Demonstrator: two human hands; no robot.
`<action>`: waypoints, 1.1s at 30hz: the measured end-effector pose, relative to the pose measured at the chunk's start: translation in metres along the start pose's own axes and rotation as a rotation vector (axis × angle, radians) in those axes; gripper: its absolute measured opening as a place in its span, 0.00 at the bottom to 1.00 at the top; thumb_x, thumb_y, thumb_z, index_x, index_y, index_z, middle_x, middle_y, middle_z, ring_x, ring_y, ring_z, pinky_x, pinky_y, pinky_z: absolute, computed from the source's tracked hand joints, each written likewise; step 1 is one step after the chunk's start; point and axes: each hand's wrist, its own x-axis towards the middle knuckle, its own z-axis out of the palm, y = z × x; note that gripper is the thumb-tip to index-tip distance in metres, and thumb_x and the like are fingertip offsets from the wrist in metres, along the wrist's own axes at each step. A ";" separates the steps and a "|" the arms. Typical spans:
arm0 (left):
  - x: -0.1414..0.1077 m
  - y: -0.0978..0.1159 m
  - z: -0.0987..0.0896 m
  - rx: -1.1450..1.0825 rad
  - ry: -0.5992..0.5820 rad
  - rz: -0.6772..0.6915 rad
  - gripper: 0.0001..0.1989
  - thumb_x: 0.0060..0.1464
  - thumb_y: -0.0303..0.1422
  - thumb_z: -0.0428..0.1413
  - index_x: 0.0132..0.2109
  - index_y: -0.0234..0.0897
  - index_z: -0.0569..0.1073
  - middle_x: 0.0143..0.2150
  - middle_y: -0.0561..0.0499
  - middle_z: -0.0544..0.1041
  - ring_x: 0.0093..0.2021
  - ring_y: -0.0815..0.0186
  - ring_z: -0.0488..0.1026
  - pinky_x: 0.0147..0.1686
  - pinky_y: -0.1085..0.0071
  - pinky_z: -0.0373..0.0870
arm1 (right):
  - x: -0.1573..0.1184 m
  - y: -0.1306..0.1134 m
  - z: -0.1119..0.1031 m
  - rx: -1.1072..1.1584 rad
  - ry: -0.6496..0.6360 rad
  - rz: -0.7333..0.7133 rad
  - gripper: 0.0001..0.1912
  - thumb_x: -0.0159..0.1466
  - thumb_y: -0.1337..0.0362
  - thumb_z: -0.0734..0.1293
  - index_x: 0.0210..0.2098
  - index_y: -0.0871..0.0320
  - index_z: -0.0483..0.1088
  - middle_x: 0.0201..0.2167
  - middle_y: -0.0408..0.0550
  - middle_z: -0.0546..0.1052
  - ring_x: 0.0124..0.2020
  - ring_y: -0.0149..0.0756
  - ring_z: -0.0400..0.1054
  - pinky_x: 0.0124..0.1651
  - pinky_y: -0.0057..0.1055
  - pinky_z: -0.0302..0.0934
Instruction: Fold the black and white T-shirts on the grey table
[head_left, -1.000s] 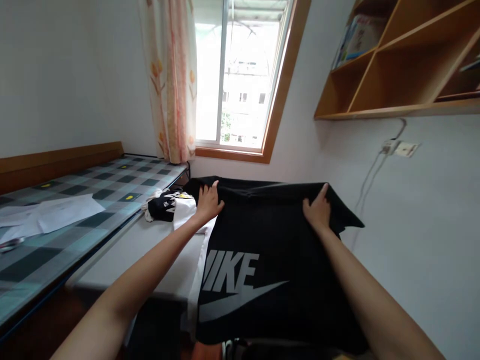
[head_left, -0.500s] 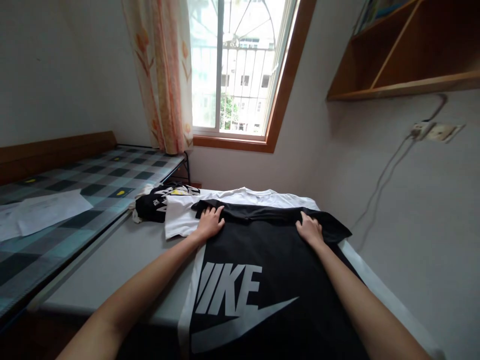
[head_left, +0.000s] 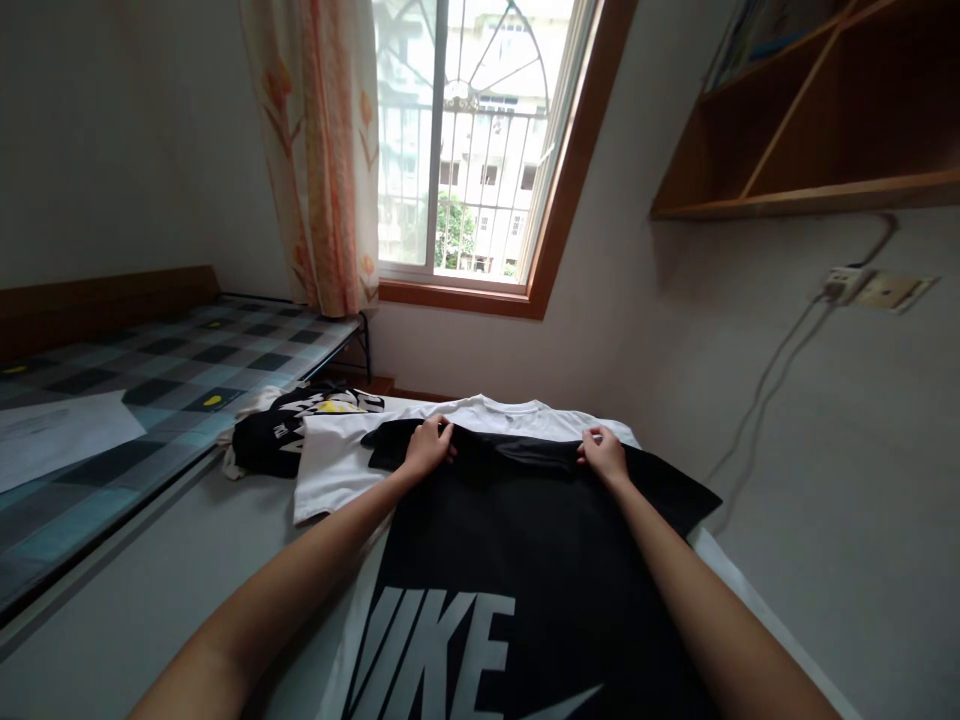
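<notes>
A black T-shirt (head_left: pixel 517 540) with large grey lettering lies spread over a white T-shirt (head_left: pixel 337 460), whose collar and left sleeve show past it. My left hand (head_left: pixel 430 447) pinches the black T-shirt near its far edge, on the left shoulder side. Across from it, my right hand (head_left: pixel 604 457) has its fingers closed on the same far edge toward the right shoulder. Between the two hands the dark cloth is slightly bunched. The lower part of the black T-shirt runs out of view at the bottom.
A crumpled heap of black and white clothes (head_left: pixel 277 430) sits left of the shirts on the grey tabletop (head_left: pixel 187 570). Beyond is a bed with a checked cover (head_left: pixel 247 345) and paper sheets (head_left: pixel 67 435). Wall shelf (head_left: pixel 795 200) and cables (head_left: pixel 765 370) are at right.
The view has tilted up and moved nearer. My hands have gone from resting on the black T-shirt to gripping its far edge, a little closer together.
</notes>
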 end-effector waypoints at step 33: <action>0.092 -0.001 0.028 -1.022 0.053 -0.377 0.10 0.53 0.21 0.60 0.44 0.26 0.72 0.40 0.35 0.79 0.41 0.57 0.80 0.45 0.60 0.78 | 0.073 -0.017 0.046 -0.629 0.095 -0.234 0.16 0.66 0.61 0.58 0.44 0.58 0.75 0.46 0.60 0.73 0.49 0.49 0.62 0.48 0.40 0.56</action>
